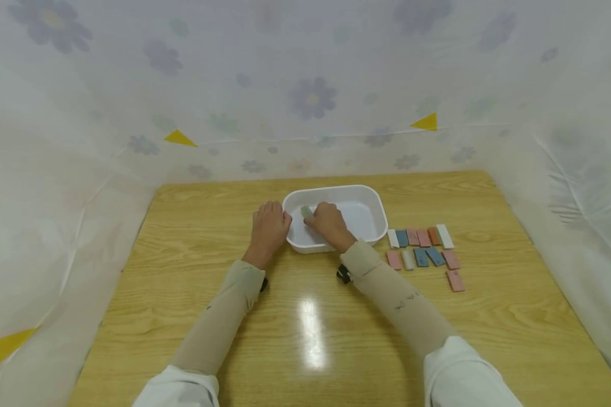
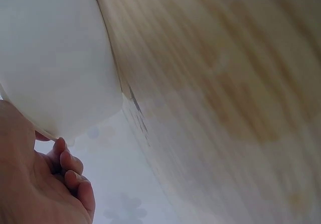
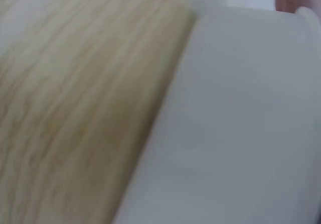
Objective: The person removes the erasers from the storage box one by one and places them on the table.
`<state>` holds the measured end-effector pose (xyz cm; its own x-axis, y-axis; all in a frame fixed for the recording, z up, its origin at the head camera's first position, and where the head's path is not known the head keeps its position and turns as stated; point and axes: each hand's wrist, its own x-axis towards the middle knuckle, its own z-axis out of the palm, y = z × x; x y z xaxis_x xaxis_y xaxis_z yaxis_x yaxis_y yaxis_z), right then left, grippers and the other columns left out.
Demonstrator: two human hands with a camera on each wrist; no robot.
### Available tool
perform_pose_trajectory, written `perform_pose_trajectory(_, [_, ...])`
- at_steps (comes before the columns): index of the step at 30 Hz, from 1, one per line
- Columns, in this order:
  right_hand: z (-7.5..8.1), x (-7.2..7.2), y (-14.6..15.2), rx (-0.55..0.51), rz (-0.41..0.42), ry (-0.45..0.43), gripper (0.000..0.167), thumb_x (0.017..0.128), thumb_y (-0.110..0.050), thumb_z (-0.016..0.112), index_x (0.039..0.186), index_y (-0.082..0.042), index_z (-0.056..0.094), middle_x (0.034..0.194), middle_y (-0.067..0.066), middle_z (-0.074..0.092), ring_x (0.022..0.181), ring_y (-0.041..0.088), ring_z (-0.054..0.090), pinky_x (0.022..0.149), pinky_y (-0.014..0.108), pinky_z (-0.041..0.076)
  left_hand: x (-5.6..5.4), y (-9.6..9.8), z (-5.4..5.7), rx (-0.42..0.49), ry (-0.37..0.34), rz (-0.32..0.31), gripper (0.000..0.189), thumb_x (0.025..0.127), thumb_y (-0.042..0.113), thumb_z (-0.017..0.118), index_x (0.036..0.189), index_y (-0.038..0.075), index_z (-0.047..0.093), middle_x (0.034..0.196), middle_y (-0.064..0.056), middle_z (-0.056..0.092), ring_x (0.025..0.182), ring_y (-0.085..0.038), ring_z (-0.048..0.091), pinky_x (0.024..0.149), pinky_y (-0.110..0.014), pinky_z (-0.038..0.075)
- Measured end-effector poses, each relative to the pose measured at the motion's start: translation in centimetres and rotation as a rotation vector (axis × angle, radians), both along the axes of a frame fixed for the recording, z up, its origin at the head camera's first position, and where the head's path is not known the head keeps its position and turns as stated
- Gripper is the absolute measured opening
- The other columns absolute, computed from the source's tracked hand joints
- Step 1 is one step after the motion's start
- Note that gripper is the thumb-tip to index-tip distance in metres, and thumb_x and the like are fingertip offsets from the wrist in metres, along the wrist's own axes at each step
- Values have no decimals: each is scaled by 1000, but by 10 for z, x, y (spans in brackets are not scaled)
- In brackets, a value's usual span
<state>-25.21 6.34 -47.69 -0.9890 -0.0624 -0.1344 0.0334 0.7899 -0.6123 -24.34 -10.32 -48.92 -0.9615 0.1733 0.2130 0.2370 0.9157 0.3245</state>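
A white plastic basin (image 1: 369,219) with rounded corners stands at the middle of the table. At its left rim, my left hand (image 1: 271,229) grips the edge; in the left wrist view that hand's fingers (image 2: 75,181) are bent close by the rim of the basin (image 2: 60,58). My right hand (image 1: 331,221) reaches over the near rim into the basin and pinches a small pale green tile (image 1: 306,211) between thumb and fingers. Only the tile's far end shows; the hand covers the remainder. The right wrist view is mostly filled by the basin's outer wall (image 3: 225,113).
Right of the basin lie several small flat tiles in rows, among them a blue tile (image 1: 421,258), an orange tile (image 1: 433,236), a white tile (image 1: 445,236) and a pink tile (image 1: 455,280). Pale flowered sheeting (image 1: 305,152) closes in the wooden table (image 1: 203,226) behind and at both sides.
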Motion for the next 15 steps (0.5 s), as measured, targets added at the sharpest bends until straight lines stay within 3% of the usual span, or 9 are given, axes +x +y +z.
perform_pose_trajectory(10, [37, 17, 19, -45, -6, 125, 28, 81, -28, 65, 91, -2, 66, 83, 6, 65, 71, 18, 60, 65, 31, 48, 1, 2, 2, 7, 8, 4, 21, 91, 23, 42, 84, 4, 48, 83, -9, 48, 79, -27, 45, 69, -38, 34])
perform_pose_trajectory(15, [51, 29, 32, -66, -2, 184, 28, 83, -29, 64, 95, -4, 66, 86, 5, 67, 76, 18, 63, 68, 33, 49, 1, 0, 0, 5, 1, 4, 23, 92, 25, 41, 85, 4, 48, 82, -8, 47, 78, -26, 44, 69, -37, 34])
